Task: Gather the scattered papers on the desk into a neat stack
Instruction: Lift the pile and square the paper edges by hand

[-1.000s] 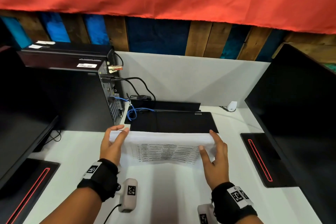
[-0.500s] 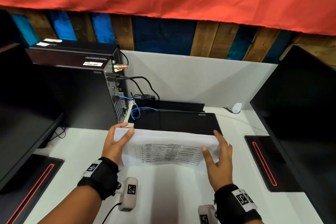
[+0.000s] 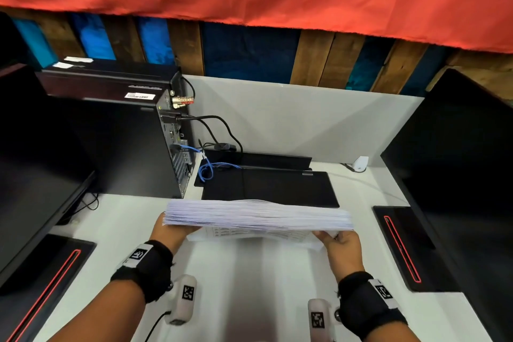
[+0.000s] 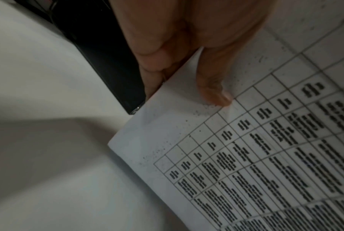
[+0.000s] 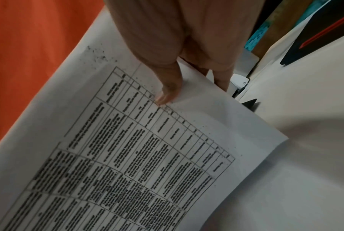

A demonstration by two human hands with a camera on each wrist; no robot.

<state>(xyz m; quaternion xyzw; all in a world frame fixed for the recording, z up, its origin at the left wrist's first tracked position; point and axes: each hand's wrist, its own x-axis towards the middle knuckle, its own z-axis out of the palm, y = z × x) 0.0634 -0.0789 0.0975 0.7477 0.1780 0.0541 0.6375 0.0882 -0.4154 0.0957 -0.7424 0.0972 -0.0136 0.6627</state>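
Your left hand (image 3: 172, 232) and right hand (image 3: 342, 241) lift a thick stack of papers (image 3: 258, 216) above the white bench (image 3: 249, 286), each grip grasping one short end, thumb on the printed top sheet and fingers beneath. The stack is tipped so its fanned edge faces you, the sheets not yet flush. Your left thumb (image 4: 214, 93) presses beside a printed table; your right thumb (image 5: 167, 92) lies on the table's header. Behind the stack sits a closed black laptop (image 3: 269, 187), with a computer tower (image 3: 116, 141) to its left.
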